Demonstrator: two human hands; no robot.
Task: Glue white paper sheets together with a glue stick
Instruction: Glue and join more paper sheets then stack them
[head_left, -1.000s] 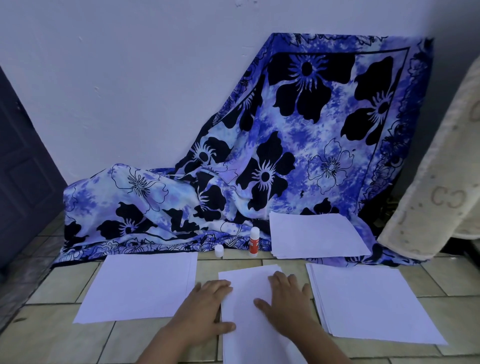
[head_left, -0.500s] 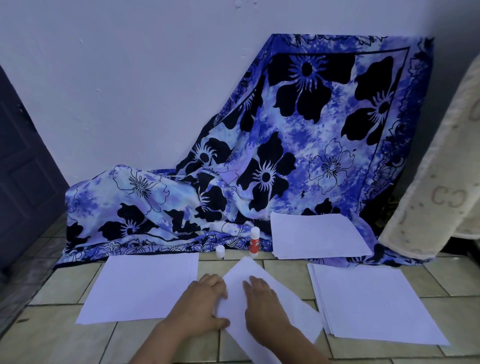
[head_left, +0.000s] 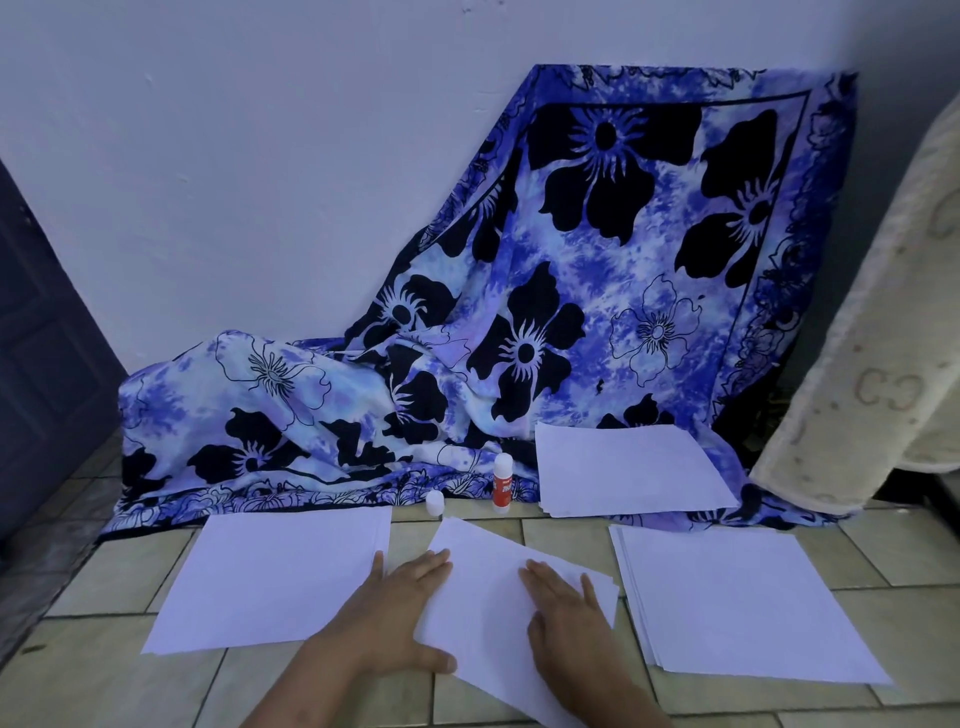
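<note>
White paper sheets (head_left: 485, 592) lie askew on the tiled floor (head_left: 93, 680), between a left stack (head_left: 280, 577) and a right stack (head_left: 737, 597), with the left hand (head_left: 397, 618) open against their left edge and the right hand (head_left: 566, 608) pressing flat on top, while the glue stick (head_left: 503, 486) stands uncapped just beyond, near its cap (head_left: 435, 503).

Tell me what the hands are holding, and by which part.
Nothing is in a grip. The left hand presses flat on the middle sheet at its left edge, the right hand nearer its centre, fingers straight.
</note>
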